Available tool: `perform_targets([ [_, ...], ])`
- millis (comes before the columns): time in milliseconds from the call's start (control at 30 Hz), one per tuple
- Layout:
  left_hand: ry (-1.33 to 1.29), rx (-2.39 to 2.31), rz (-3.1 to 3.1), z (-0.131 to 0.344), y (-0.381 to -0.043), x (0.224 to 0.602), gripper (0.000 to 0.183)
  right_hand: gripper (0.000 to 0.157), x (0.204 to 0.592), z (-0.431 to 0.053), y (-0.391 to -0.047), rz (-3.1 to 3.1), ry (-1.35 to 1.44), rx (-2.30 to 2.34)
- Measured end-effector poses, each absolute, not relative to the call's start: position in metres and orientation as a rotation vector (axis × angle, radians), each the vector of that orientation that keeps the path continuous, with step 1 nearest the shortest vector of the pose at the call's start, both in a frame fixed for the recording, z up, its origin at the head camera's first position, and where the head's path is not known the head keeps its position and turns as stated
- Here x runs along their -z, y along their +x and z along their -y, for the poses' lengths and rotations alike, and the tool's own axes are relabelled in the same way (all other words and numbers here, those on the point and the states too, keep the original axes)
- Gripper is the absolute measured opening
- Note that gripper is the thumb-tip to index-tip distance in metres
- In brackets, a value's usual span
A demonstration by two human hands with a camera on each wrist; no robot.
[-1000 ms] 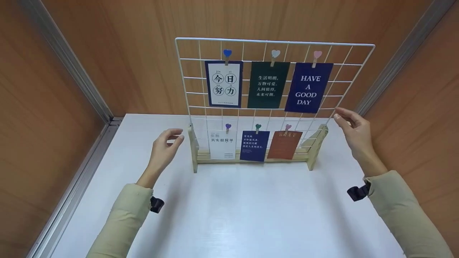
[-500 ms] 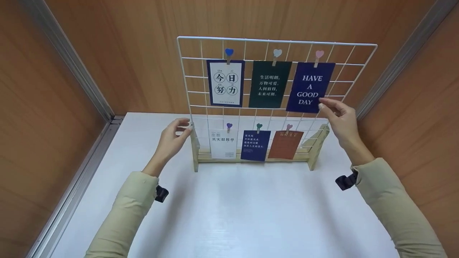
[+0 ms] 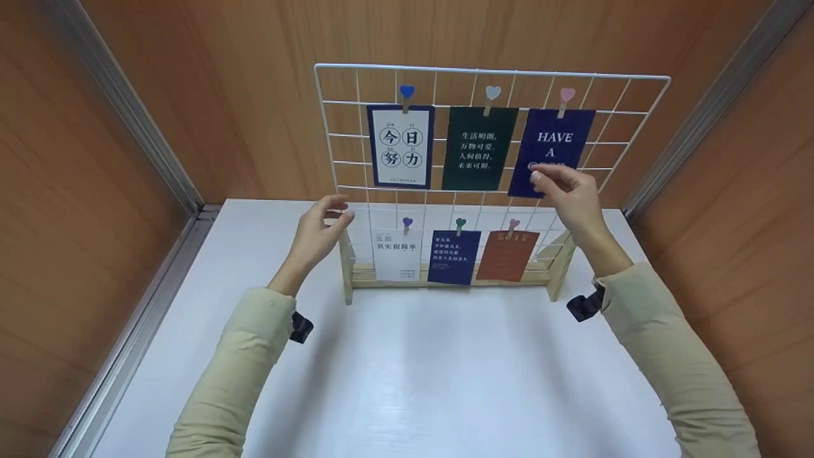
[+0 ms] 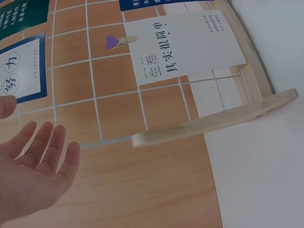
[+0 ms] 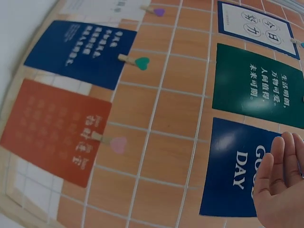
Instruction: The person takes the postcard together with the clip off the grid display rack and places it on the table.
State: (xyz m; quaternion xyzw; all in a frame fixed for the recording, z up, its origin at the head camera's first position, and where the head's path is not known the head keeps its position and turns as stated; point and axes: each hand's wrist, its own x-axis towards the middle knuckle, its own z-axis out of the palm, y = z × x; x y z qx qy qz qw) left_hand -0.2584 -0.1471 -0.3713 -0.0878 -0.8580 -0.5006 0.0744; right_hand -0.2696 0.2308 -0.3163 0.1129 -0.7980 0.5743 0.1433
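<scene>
A white wire grid (image 3: 493, 68) stands upright in a wooden base (image 3: 451, 285), with cards clipped on in two rows. At the upper right hangs the dark blue "HAVE A GOOD DAY" card (image 3: 559, 143) under a pink heart clip (image 3: 568, 95). My right hand (image 3: 575, 197) is in front of its lower part, fingers loosely bent and holding nothing; contact with the card cannot be told. By the grid's left edge my left hand (image 3: 318, 232) has relaxed, slightly bent fingers around nothing. Nearest to it are the white-and-blue card (image 3: 400, 147) and the plain white card (image 3: 397, 257).
The dark green card (image 3: 479, 149) hangs at the top middle. Below are a small blue card (image 3: 453, 257) and an orange card (image 3: 507, 257). The grid stands on a white table (image 3: 407, 381) between wood panels (image 3: 222, 95).
My right hand has moved left, from the grid's right edge to in front of the "HAVE A GOOD DAY" card. The left hand has moved up and right to the grid's edge.
</scene>
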Motion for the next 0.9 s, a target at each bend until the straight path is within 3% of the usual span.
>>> perform_targets([
  [367, -0.286, 1.447, 2.536, 0.131, -0.271, 0.361, 0.038, 0.036, 0.301, -0.197, -0.283, 2.341, 0.402, -1.664],
  [900, -0.292, 1.408, 2.457, 0.113, -0.286, 0.357, 0.041, 0.028, 0.276, -0.154, -0.295, 2.295, 0.5, -1.729],
])
